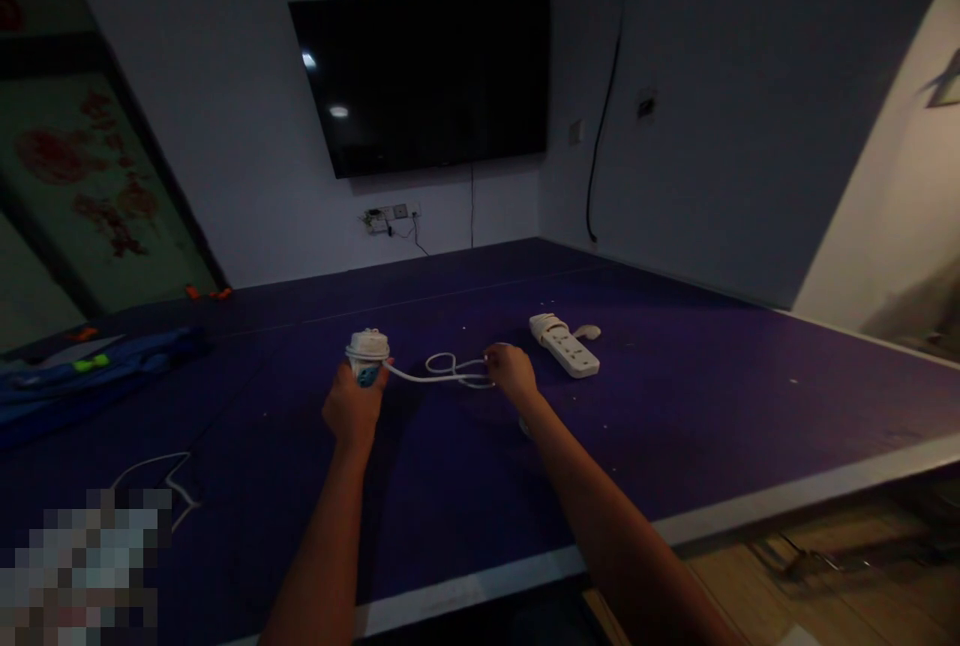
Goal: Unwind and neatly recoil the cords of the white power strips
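While left hand grips cord-wrapped device, right hand pinches white cord

I work in dim light — the purple table sinks almost to black around my left forearm. Two small white glares sit on the dark television, while the far-right wall is the brightest patch. The wide view slants the door frame; my right hand looks slightly soft — and coarse pixel blocks mask the lower-left corner.
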The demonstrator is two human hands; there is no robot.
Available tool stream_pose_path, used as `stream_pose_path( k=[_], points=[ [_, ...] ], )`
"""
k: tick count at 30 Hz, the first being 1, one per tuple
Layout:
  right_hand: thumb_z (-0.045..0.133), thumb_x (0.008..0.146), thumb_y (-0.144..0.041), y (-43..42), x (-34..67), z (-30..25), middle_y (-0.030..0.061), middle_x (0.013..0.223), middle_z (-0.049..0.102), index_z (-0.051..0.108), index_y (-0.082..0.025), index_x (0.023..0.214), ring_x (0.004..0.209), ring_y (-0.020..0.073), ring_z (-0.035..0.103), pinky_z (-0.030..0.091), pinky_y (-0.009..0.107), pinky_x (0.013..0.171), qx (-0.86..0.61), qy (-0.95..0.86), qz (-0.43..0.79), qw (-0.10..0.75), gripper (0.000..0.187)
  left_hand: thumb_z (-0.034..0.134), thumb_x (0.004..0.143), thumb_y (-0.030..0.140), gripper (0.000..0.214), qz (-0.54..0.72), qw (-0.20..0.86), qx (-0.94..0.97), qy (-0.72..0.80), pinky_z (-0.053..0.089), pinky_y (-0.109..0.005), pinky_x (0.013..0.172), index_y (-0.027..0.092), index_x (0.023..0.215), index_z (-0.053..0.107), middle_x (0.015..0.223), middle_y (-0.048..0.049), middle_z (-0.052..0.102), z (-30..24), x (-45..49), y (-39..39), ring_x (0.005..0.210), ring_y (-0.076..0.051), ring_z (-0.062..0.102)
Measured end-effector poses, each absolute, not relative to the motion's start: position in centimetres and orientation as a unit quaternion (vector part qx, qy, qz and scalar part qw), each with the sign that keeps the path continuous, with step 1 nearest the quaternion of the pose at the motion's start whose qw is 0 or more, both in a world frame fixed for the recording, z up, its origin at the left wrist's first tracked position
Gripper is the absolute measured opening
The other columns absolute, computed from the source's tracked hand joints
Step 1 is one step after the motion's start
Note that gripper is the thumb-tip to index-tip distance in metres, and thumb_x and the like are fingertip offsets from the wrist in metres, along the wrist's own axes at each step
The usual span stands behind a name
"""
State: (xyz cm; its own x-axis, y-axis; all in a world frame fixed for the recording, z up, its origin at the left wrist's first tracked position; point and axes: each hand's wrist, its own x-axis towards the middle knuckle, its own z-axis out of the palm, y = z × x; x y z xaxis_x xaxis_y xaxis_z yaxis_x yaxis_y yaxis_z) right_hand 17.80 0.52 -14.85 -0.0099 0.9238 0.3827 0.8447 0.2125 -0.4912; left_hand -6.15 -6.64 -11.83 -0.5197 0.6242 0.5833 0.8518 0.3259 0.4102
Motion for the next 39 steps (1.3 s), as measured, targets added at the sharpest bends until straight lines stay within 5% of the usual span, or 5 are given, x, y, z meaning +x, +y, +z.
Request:
stream_pose_path(
  k=[14,23,29,33,39],
  points=[
    [0.050,0.074,-0.011,2.4,22.7,-17.2,0.0113,0.082,0.072,0.073,-0.012,0.086,0.079,0.0210,0.067,0.045,0.022,0.064,-0.745,-0.525,0.075,0.404,0.026,0.052,0.073,0.054,0.044,-0.666,0.033,-0.368,-0.648,0.046,-0.031,0.066,0.015,0.091,0.062,0.085,-0.0087,0.068,-11.8,-8.8,-5.8,0.075,-0.022,0.063],
    [0.051,0.084,-0.031,1.1,21.3,-14.3,0.0104,0.085,0.071,0.073,-0.016,0.084,0.079,0.0187,0.065,0.042,0.022,0.065,-0.672,-0.635,0.039,0.378,0.026,0.049,0.077,0.056,0.044,-0.516,0.055,-0.515,-0.682,0.045,-0.030,0.069,0.017,0.094,0.061,0.088,-0.0101,0.069,-11.5,-6.2,-6.6,0.081,-0.023,0.065],
    [0.045,0.086,-0.053,-3.1,15.4,-12.1,0.0039,0.069,0.068,0.070,-0.016,0.077,0.062,0.0132,0.061,0.037,0.020,0.055,-0.397,-0.845,0.129,0.335,0.046,0.049,0.079,0.056,0.046,-0.426,0.093,-0.538,-0.721,0.042,-0.030,0.066,0.020,0.106,0.058,0.095,-0.0107,0.069,-11.3,-5.6,-7.1,0.081,-0.025,0.065],
    [0.069,0.068,-0.051,-5.9,11.5,-13.1,0.0004,0.073,0.069,0.069,-0.017,0.082,0.065,0.0119,0.063,0.039,0.017,0.056,-0.248,-0.901,0.230,0.270,0.037,0.047,0.082,0.053,0.042,-0.381,0.099,-0.551,-0.736,0.041,-0.029,0.065,0.020,0.105,0.057,0.093,-0.0112,0.069,-11.5,-5.6,-7.1,0.083,-0.025,0.065],
    [0.061,0.080,-0.028,-6.8,10.1,-13.7,0.0013,0.075,0.069,0.068,-0.018,0.088,0.067,0.0121,0.063,0.039,0.019,0.058,-0.265,-0.917,0.163,0.251,0.015,0.047,0.081,0.056,0.045,-0.321,0.100,-0.598,-0.728,0.039,-0.027,0.062,0.020,0.106,0.055,0.089,-0.0105,0.069,-11.9,-6.0,-6.8,0.083,-0.024,0.066]
  ],
)
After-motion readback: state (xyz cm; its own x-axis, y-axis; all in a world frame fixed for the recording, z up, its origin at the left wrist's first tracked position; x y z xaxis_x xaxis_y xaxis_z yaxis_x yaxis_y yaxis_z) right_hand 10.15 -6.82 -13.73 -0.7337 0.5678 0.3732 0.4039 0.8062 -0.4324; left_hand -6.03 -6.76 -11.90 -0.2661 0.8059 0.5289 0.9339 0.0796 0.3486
